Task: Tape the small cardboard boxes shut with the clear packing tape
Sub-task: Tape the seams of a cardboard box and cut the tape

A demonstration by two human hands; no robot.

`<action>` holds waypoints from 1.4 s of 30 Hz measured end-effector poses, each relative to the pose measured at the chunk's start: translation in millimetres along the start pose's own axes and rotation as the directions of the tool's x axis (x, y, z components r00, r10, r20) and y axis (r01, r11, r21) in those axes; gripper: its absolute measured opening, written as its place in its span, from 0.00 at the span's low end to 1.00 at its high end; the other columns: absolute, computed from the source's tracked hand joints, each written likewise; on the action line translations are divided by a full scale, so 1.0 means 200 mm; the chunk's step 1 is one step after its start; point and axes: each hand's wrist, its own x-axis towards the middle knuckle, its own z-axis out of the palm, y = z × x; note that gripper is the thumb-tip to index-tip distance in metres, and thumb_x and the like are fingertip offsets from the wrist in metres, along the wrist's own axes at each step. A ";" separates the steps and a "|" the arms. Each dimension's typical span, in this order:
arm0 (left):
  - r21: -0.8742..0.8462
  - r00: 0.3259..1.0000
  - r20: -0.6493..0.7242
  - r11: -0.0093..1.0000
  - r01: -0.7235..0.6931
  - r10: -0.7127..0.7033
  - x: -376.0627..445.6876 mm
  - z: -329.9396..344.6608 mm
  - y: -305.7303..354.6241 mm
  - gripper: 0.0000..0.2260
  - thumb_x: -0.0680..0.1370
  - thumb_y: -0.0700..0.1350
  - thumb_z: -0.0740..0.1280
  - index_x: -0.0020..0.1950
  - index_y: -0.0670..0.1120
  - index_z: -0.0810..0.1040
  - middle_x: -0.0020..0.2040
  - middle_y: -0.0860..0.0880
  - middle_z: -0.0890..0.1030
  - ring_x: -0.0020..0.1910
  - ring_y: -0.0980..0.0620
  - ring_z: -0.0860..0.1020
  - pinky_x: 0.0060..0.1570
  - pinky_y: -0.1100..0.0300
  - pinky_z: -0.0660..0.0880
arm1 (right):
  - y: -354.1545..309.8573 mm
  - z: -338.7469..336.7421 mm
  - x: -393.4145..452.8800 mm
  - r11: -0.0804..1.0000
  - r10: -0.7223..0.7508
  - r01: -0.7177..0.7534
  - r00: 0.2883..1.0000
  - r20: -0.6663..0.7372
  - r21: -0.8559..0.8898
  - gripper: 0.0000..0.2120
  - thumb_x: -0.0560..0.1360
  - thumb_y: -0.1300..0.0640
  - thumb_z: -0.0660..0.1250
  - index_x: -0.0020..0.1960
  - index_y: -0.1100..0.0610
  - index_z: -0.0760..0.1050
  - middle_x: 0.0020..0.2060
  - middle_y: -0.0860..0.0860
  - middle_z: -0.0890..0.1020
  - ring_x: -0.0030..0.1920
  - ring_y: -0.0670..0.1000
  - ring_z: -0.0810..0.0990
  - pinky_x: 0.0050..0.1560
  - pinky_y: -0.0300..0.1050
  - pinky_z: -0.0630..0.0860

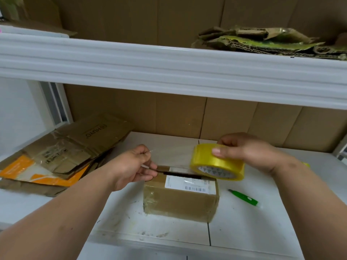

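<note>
A small cardboard box (180, 201) sits on the white shelf surface (262, 231), a white barcode label on top and a dark gap showing between its top flaps. My right hand (249, 152) grips a roll of clear yellowish packing tape (216, 162) just above the box's right end. My left hand (131, 166) pinches the free end of the tape at the box's left end. A stretch of tape (169, 156) runs between the two hands over the gap.
A green utility knife (244, 198) lies right of the box. Flattened cardboard and orange packaging (62, 152) are piled at the left. A white upper shelf (169, 66) hangs overhead, holding cardboard scraps (262, 42). Brown cardboard lines the back wall.
</note>
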 end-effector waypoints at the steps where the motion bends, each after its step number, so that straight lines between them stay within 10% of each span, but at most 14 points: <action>1: 0.019 1.000 0.006 1.000 0.002 -0.002 0.00 0.00 -0.01 0.08 0.85 0.45 0.56 0.50 0.44 0.72 0.54 0.37 0.81 0.46 0.44 0.84 0.46 0.55 0.83 | -0.02 -0.02 0.00 1.000 0.005 -0.005 1.000 -0.021 0.013 0.27 0.62 0.34 0.66 0.42 0.58 0.78 0.35 0.49 0.80 0.38 0.48 0.78 0.41 0.45 0.70; 9: 0.085 1.000 -0.011 0.996 0.029 -0.028 0.03 -0.02 -0.07 0.09 0.86 0.43 0.55 0.50 0.43 0.71 0.45 0.41 0.82 0.32 0.52 0.73 0.27 0.61 0.72 | -0.03 0.07 0.08 0.983 0.157 -0.152 0.987 0.042 -0.105 0.18 0.72 0.35 0.67 0.47 0.50 0.79 0.45 0.47 0.82 0.47 0.50 0.81 0.48 0.45 0.77; 14: -0.032 0.999 -0.050 0.999 0.013 -0.014 0.05 -0.01 -0.09 0.09 0.85 0.43 0.56 0.48 0.43 0.71 0.42 0.42 0.83 0.32 0.52 0.75 0.31 0.60 0.78 | 0.03 0.11 0.07 0.979 0.192 -0.191 0.981 -0.008 0.067 0.34 0.61 0.25 0.69 0.53 0.49 0.80 0.47 0.47 0.84 0.49 0.50 0.82 0.50 0.46 0.78; 18: -0.136 0.999 -0.048 0.991 0.016 -0.022 0.04 -0.03 -0.11 0.09 0.85 0.41 0.55 0.47 0.43 0.70 0.45 0.39 0.83 0.35 0.50 0.78 0.33 0.60 0.81 | 0.11 0.10 0.02 0.910 0.118 -0.102 0.993 -0.014 0.401 0.27 0.55 0.37 0.75 0.45 0.56 0.82 0.43 0.50 0.84 0.50 0.53 0.80 0.55 0.51 0.73; 25: -0.203 0.999 -0.039 0.979 0.018 -0.026 0.02 -0.06 -0.12 0.09 0.86 0.41 0.54 0.47 0.43 0.69 0.50 0.36 0.84 0.43 0.45 0.82 0.37 0.58 0.82 | 0.18 0.14 -0.04 0.899 0.018 -0.036 0.999 0.045 0.437 0.47 0.54 0.27 0.73 0.49 0.70 0.75 0.43 0.61 0.76 0.47 0.54 0.76 0.59 0.53 0.69; 29: -0.224 0.999 -0.035 0.974 0.028 -0.037 0.01 -0.08 -0.12 0.10 0.86 0.41 0.54 0.46 0.43 0.69 0.50 0.36 0.84 0.46 0.43 0.84 0.41 0.56 0.83 | 0.20 0.11 -0.06 0.862 -0.010 -0.007 0.999 0.031 0.507 0.39 0.53 0.29 0.76 0.42 0.64 0.74 0.38 0.56 0.71 0.42 0.53 0.71 0.50 0.52 0.65; 36: -0.250 0.997 -0.021 0.966 0.070 -0.078 0.01 -0.11 -0.13 0.10 0.86 0.40 0.53 0.46 0.43 0.68 0.52 0.37 0.84 0.52 0.42 0.84 0.47 0.52 0.83 | 0.16 0.02 -0.09 0.955 0.079 -0.058 0.995 -0.061 0.291 0.37 0.50 0.24 0.73 0.37 0.57 0.80 0.36 0.56 0.81 0.41 0.54 0.79 0.48 0.51 0.71; 42: -0.286 0.993 0.002 0.951 0.117 -0.121 0.03 -0.15 -0.17 0.10 0.85 0.37 0.53 0.45 0.44 0.68 0.54 0.36 0.83 0.56 0.42 0.83 0.51 0.49 0.81 | 0.08 0.00 -0.09 0.972 0.226 -0.230 0.972 -0.067 -0.055 0.18 0.72 0.37 0.69 0.44 0.52 0.81 0.40 0.49 0.83 0.43 0.50 0.82 0.43 0.44 0.77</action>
